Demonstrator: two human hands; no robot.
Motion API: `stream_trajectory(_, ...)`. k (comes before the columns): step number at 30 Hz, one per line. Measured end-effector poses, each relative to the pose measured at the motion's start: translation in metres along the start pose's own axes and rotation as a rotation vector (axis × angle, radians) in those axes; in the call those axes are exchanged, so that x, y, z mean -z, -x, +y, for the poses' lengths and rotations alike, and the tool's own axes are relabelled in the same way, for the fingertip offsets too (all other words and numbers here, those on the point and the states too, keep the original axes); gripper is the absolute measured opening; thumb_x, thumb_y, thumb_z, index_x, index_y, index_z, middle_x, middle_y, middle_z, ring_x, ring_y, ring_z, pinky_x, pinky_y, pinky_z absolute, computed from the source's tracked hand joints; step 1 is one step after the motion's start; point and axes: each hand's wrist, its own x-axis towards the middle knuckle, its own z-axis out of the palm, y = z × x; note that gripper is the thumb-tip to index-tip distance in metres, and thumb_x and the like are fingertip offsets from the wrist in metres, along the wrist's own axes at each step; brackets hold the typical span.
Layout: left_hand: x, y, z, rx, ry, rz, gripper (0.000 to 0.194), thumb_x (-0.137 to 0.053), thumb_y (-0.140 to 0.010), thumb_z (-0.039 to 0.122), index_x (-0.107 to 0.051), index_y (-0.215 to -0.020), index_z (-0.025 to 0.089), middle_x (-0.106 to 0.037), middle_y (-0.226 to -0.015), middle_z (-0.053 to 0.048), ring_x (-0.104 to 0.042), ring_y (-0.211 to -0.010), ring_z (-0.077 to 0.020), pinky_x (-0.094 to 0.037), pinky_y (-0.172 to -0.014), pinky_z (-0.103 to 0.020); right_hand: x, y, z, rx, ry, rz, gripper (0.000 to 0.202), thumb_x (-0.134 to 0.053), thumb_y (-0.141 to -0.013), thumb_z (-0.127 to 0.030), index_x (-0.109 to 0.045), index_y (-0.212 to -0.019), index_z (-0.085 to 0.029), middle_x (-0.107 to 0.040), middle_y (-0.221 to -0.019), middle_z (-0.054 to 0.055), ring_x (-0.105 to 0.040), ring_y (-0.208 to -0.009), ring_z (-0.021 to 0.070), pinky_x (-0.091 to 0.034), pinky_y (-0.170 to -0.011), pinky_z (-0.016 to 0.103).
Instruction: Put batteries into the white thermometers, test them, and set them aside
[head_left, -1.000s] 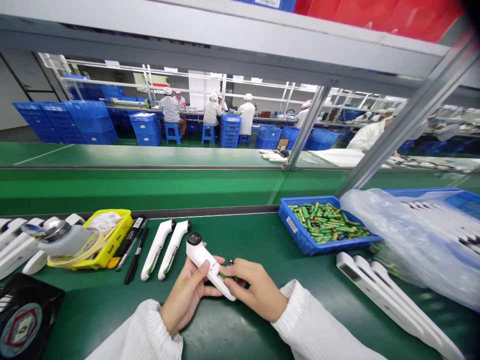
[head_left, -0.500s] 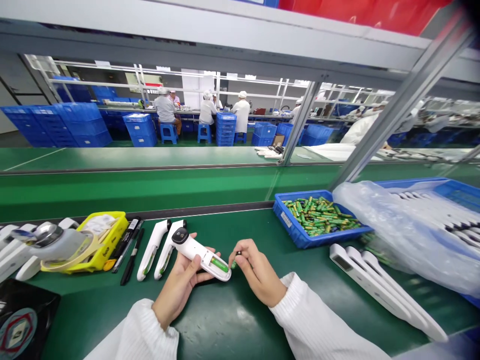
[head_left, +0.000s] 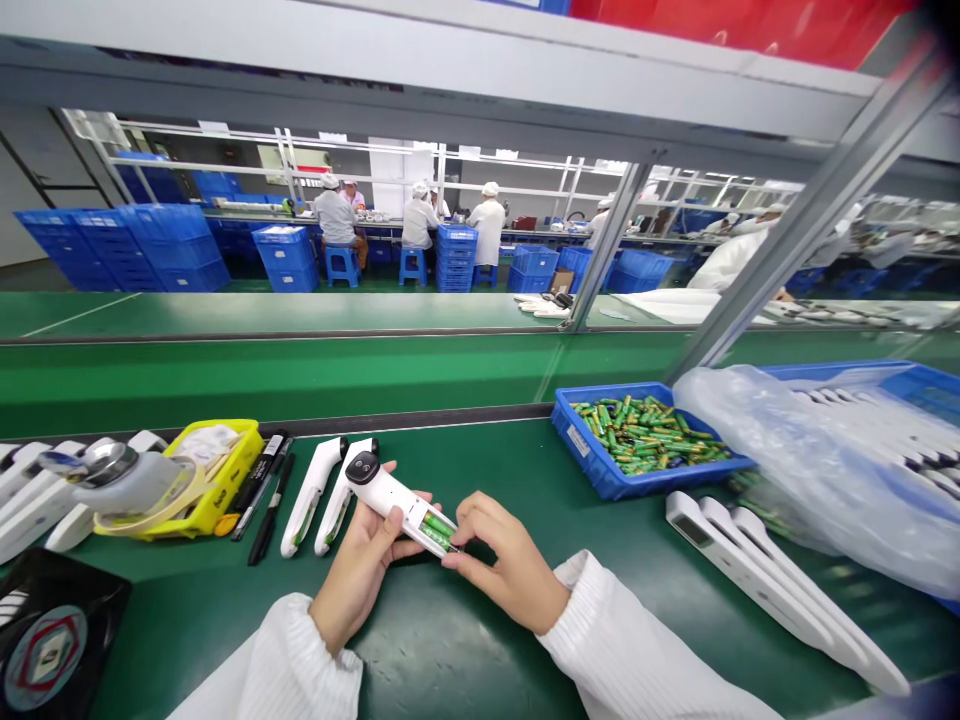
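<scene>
A white handheld device [head_left: 390, 492] with a black round head lies across my left hand [head_left: 365, 555], whose fingers and thumb wrap round it. Its handle compartment is uncovered, and green batteries [head_left: 437, 530] show inside. The thumb and forefinger of my right hand [head_left: 504, 560] are at the lower end of the compartment, touching the end of a battery there. Two more white devices [head_left: 313, 495] lie just left of my left hand. To the right, a blue tray [head_left: 607, 480] holds many green batteries.
At the left are a yellow basket [head_left: 244, 470], black pens [head_left: 271, 508], a bottle [head_left: 139, 480] and a black object [head_left: 52, 640]. Several white devices [head_left: 780, 590] lie at the right, beside a plastic bag [head_left: 780, 460]. A metal post [head_left: 611, 250] rises beyond. People sit far behind.
My right hand has moved left onto the device's lower end. The battery it pinched is now in the compartment beside the other one. The view has shifted slightly.
</scene>
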Motion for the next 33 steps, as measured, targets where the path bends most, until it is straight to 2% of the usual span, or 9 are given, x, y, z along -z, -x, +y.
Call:
stream_trajectory(4, 0.002, -0.001, 0.0, -0.013, -0.046, -0.037, 0.074, -0.057, -0.084, 0.037, -0.011, -0.141, 0.031, -0.063, -0.108, -0.009, -0.063, -0.096, -0.0259, -0.052, -0.075, -0.037, -0.008, -0.001, 0.009, -0.328, -0.456, -0.117, 0.038, -0.073, -0.072, -0.04, -0.04, -0.072, -0.02, -0.054, -0.078, 0.001, -0.056, -0.066, 0.0145, -0.046, -0.054, 0.025)
stream_trajectory(7, 0.003, -0.001, -0.002, -0.003, -0.073, -0.115, 0.074, -0.058, -0.083, 0.037, -0.013, -0.141, 0.031, -0.063, -0.106, -0.009, -0.063, -0.095, -0.0251, -0.053, -0.074, -0.035, -0.016, 0.002, 0.017, -0.522, -0.739, -0.25, 0.05, -0.073, -0.069, -0.047, -0.03, -0.073, -0.023, -0.049, -0.055, -0.008, -0.05, -0.041, 0.009, -0.035, -0.034, 0.016)
stream_trajectory(11, 0.004, -0.001, -0.004, 0.029, -0.12, -0.176, 0.069, -0.056, -0.085, 0.036, -0.018, -0.141, 0.026, -0.062, -0.111, -0.012, -0.063, -0.092, -0.0234, -0.052, -0.072, -0.032, -0.024, 0.005, 0.02, -0.524, -0.763, -0.182, 0.055, -0.076, -0.065, -0.047, -0.029, -0.068, -0.021, -0.047, -0.06, -0.01, -0.032, -0.031, -0.001, -0.025, -0.027, 0.011)
stream_trajectory(16, 0.002, -0.004, -0.002, 0.041, -0.171, -0.124, 0.068, -0.056, -0.084, 0.04, -0.023, -0.14, 0.023, -0.064, -0.113, -0.013, -0.064, -0.084, -0.0222, -0.051, -0.071, -0.034, -0.026, 0.003, 0.017, -0.535, -0.726, -0.184, 0.053, -0.076, -0.064, -0.049, -0.031, -0.067, -0.021, -0.05, -0.06, -0.008, -0.04, -0.036, 0.0019, -0.031, -0.03, 0.012)
stream_trajectory(23, 0.002, -0.004, 0.003, 0.12, -0.249, -0.059, 0.049, -0.051, -0.085, 0.044, -0.048, -0.125, 0.016, -0.061, -0.121, -0.014, -0.06, -0.076, -0.0176, -0.047, -0.071, -0.03, -0.016, 0.001, 0.016, -0.414, -0.308, -0.201, 0.017, -0.056, -0.083, -0.029, -0.048, -0.073, -0.018, -0.054, -0.06, -0.003, -0.047, -0.05, 0.0088, -0.038, -0.048, 0.02)
stream_trajectory(26, 0.003, -0.003, 0.005, 0.088, -0.282, -0.034, 0.058, -0.052, -0.082, 0.034, -0.037, -0.137, 0.023, -0.059, -0.124, -0.009, -0.055, -0.068, -0.0146, -0.044, -0.071, -0.029, -0.004, -0.003, 0.014, -0.24, 0.095, -0.075, 0.009, -0.05, -0.085, -0.018, -0.052, -0.076, -0.019, -0.055, -0.066, -0.002, -0.049, -0.058, 0.0117, -0.038, -0.057, 0.023)
stream_trajectory(29, 0.008, -0.006, 0.004, 0.034, -0.444, 0.018, 0.07, -0.054, -0.077, 0.028, -0.03, -0.142, 0.025, -0.058, -0.126, -0.007, -0.059, -0.081, -0.0191, -0.043, -0.081, -0.031, 0.017, -0.001, 0.012, -0.087, 0.376, 0.118, 0.011, -0.045, -0.088, -0.017, -0.054, -0.082, -0.019, -0.057, -0.077, 0.001, -0.052, -0.071, 0.0155, -0.041, -0.068, 0.028)
stream_trajectory(31, 0.014, -0.01, 0.002, 0.004, -0.566, 0.03, 0.07, -0.052, -0.078, 0.034, -0.028, -0.143, 0.025, -0.053, -0.131, -0.008, -0.059, -0.095, -0.024, -0.043, -0.087, -0.034, 0.038, 0.009, 0.012, -0.091, 0.497, 0.264, 0.013, -0.041, -0.091, -0.019, -0.053, -0.088, -0.019, -0.057, -0.085, 0.004, -0.054, -0.081, 0.0172, -0.042, -0.076, 0.029)
stream_trajectory(33, 0.023, -0.014, -0.002, -0.065, -0.677, 0.035, 0.067, -0.045, -0.082, 0.04, -0.026, -0.144, 0.025, -0.044, -0.14, -0.008, -0.053, -0.113, -0.0271, -0.039, -0.097, -0.037, 0.065, 0.028, 0.015, -0.234, 0.726, 0.343, 0.013, -0.04, -0.093, -0.021, -0.054, -0.093, -0.019, -0.057, -0.092, 0.006, -0.053, -0.09, 0.0188, -0.042, -0.083, 0.029)
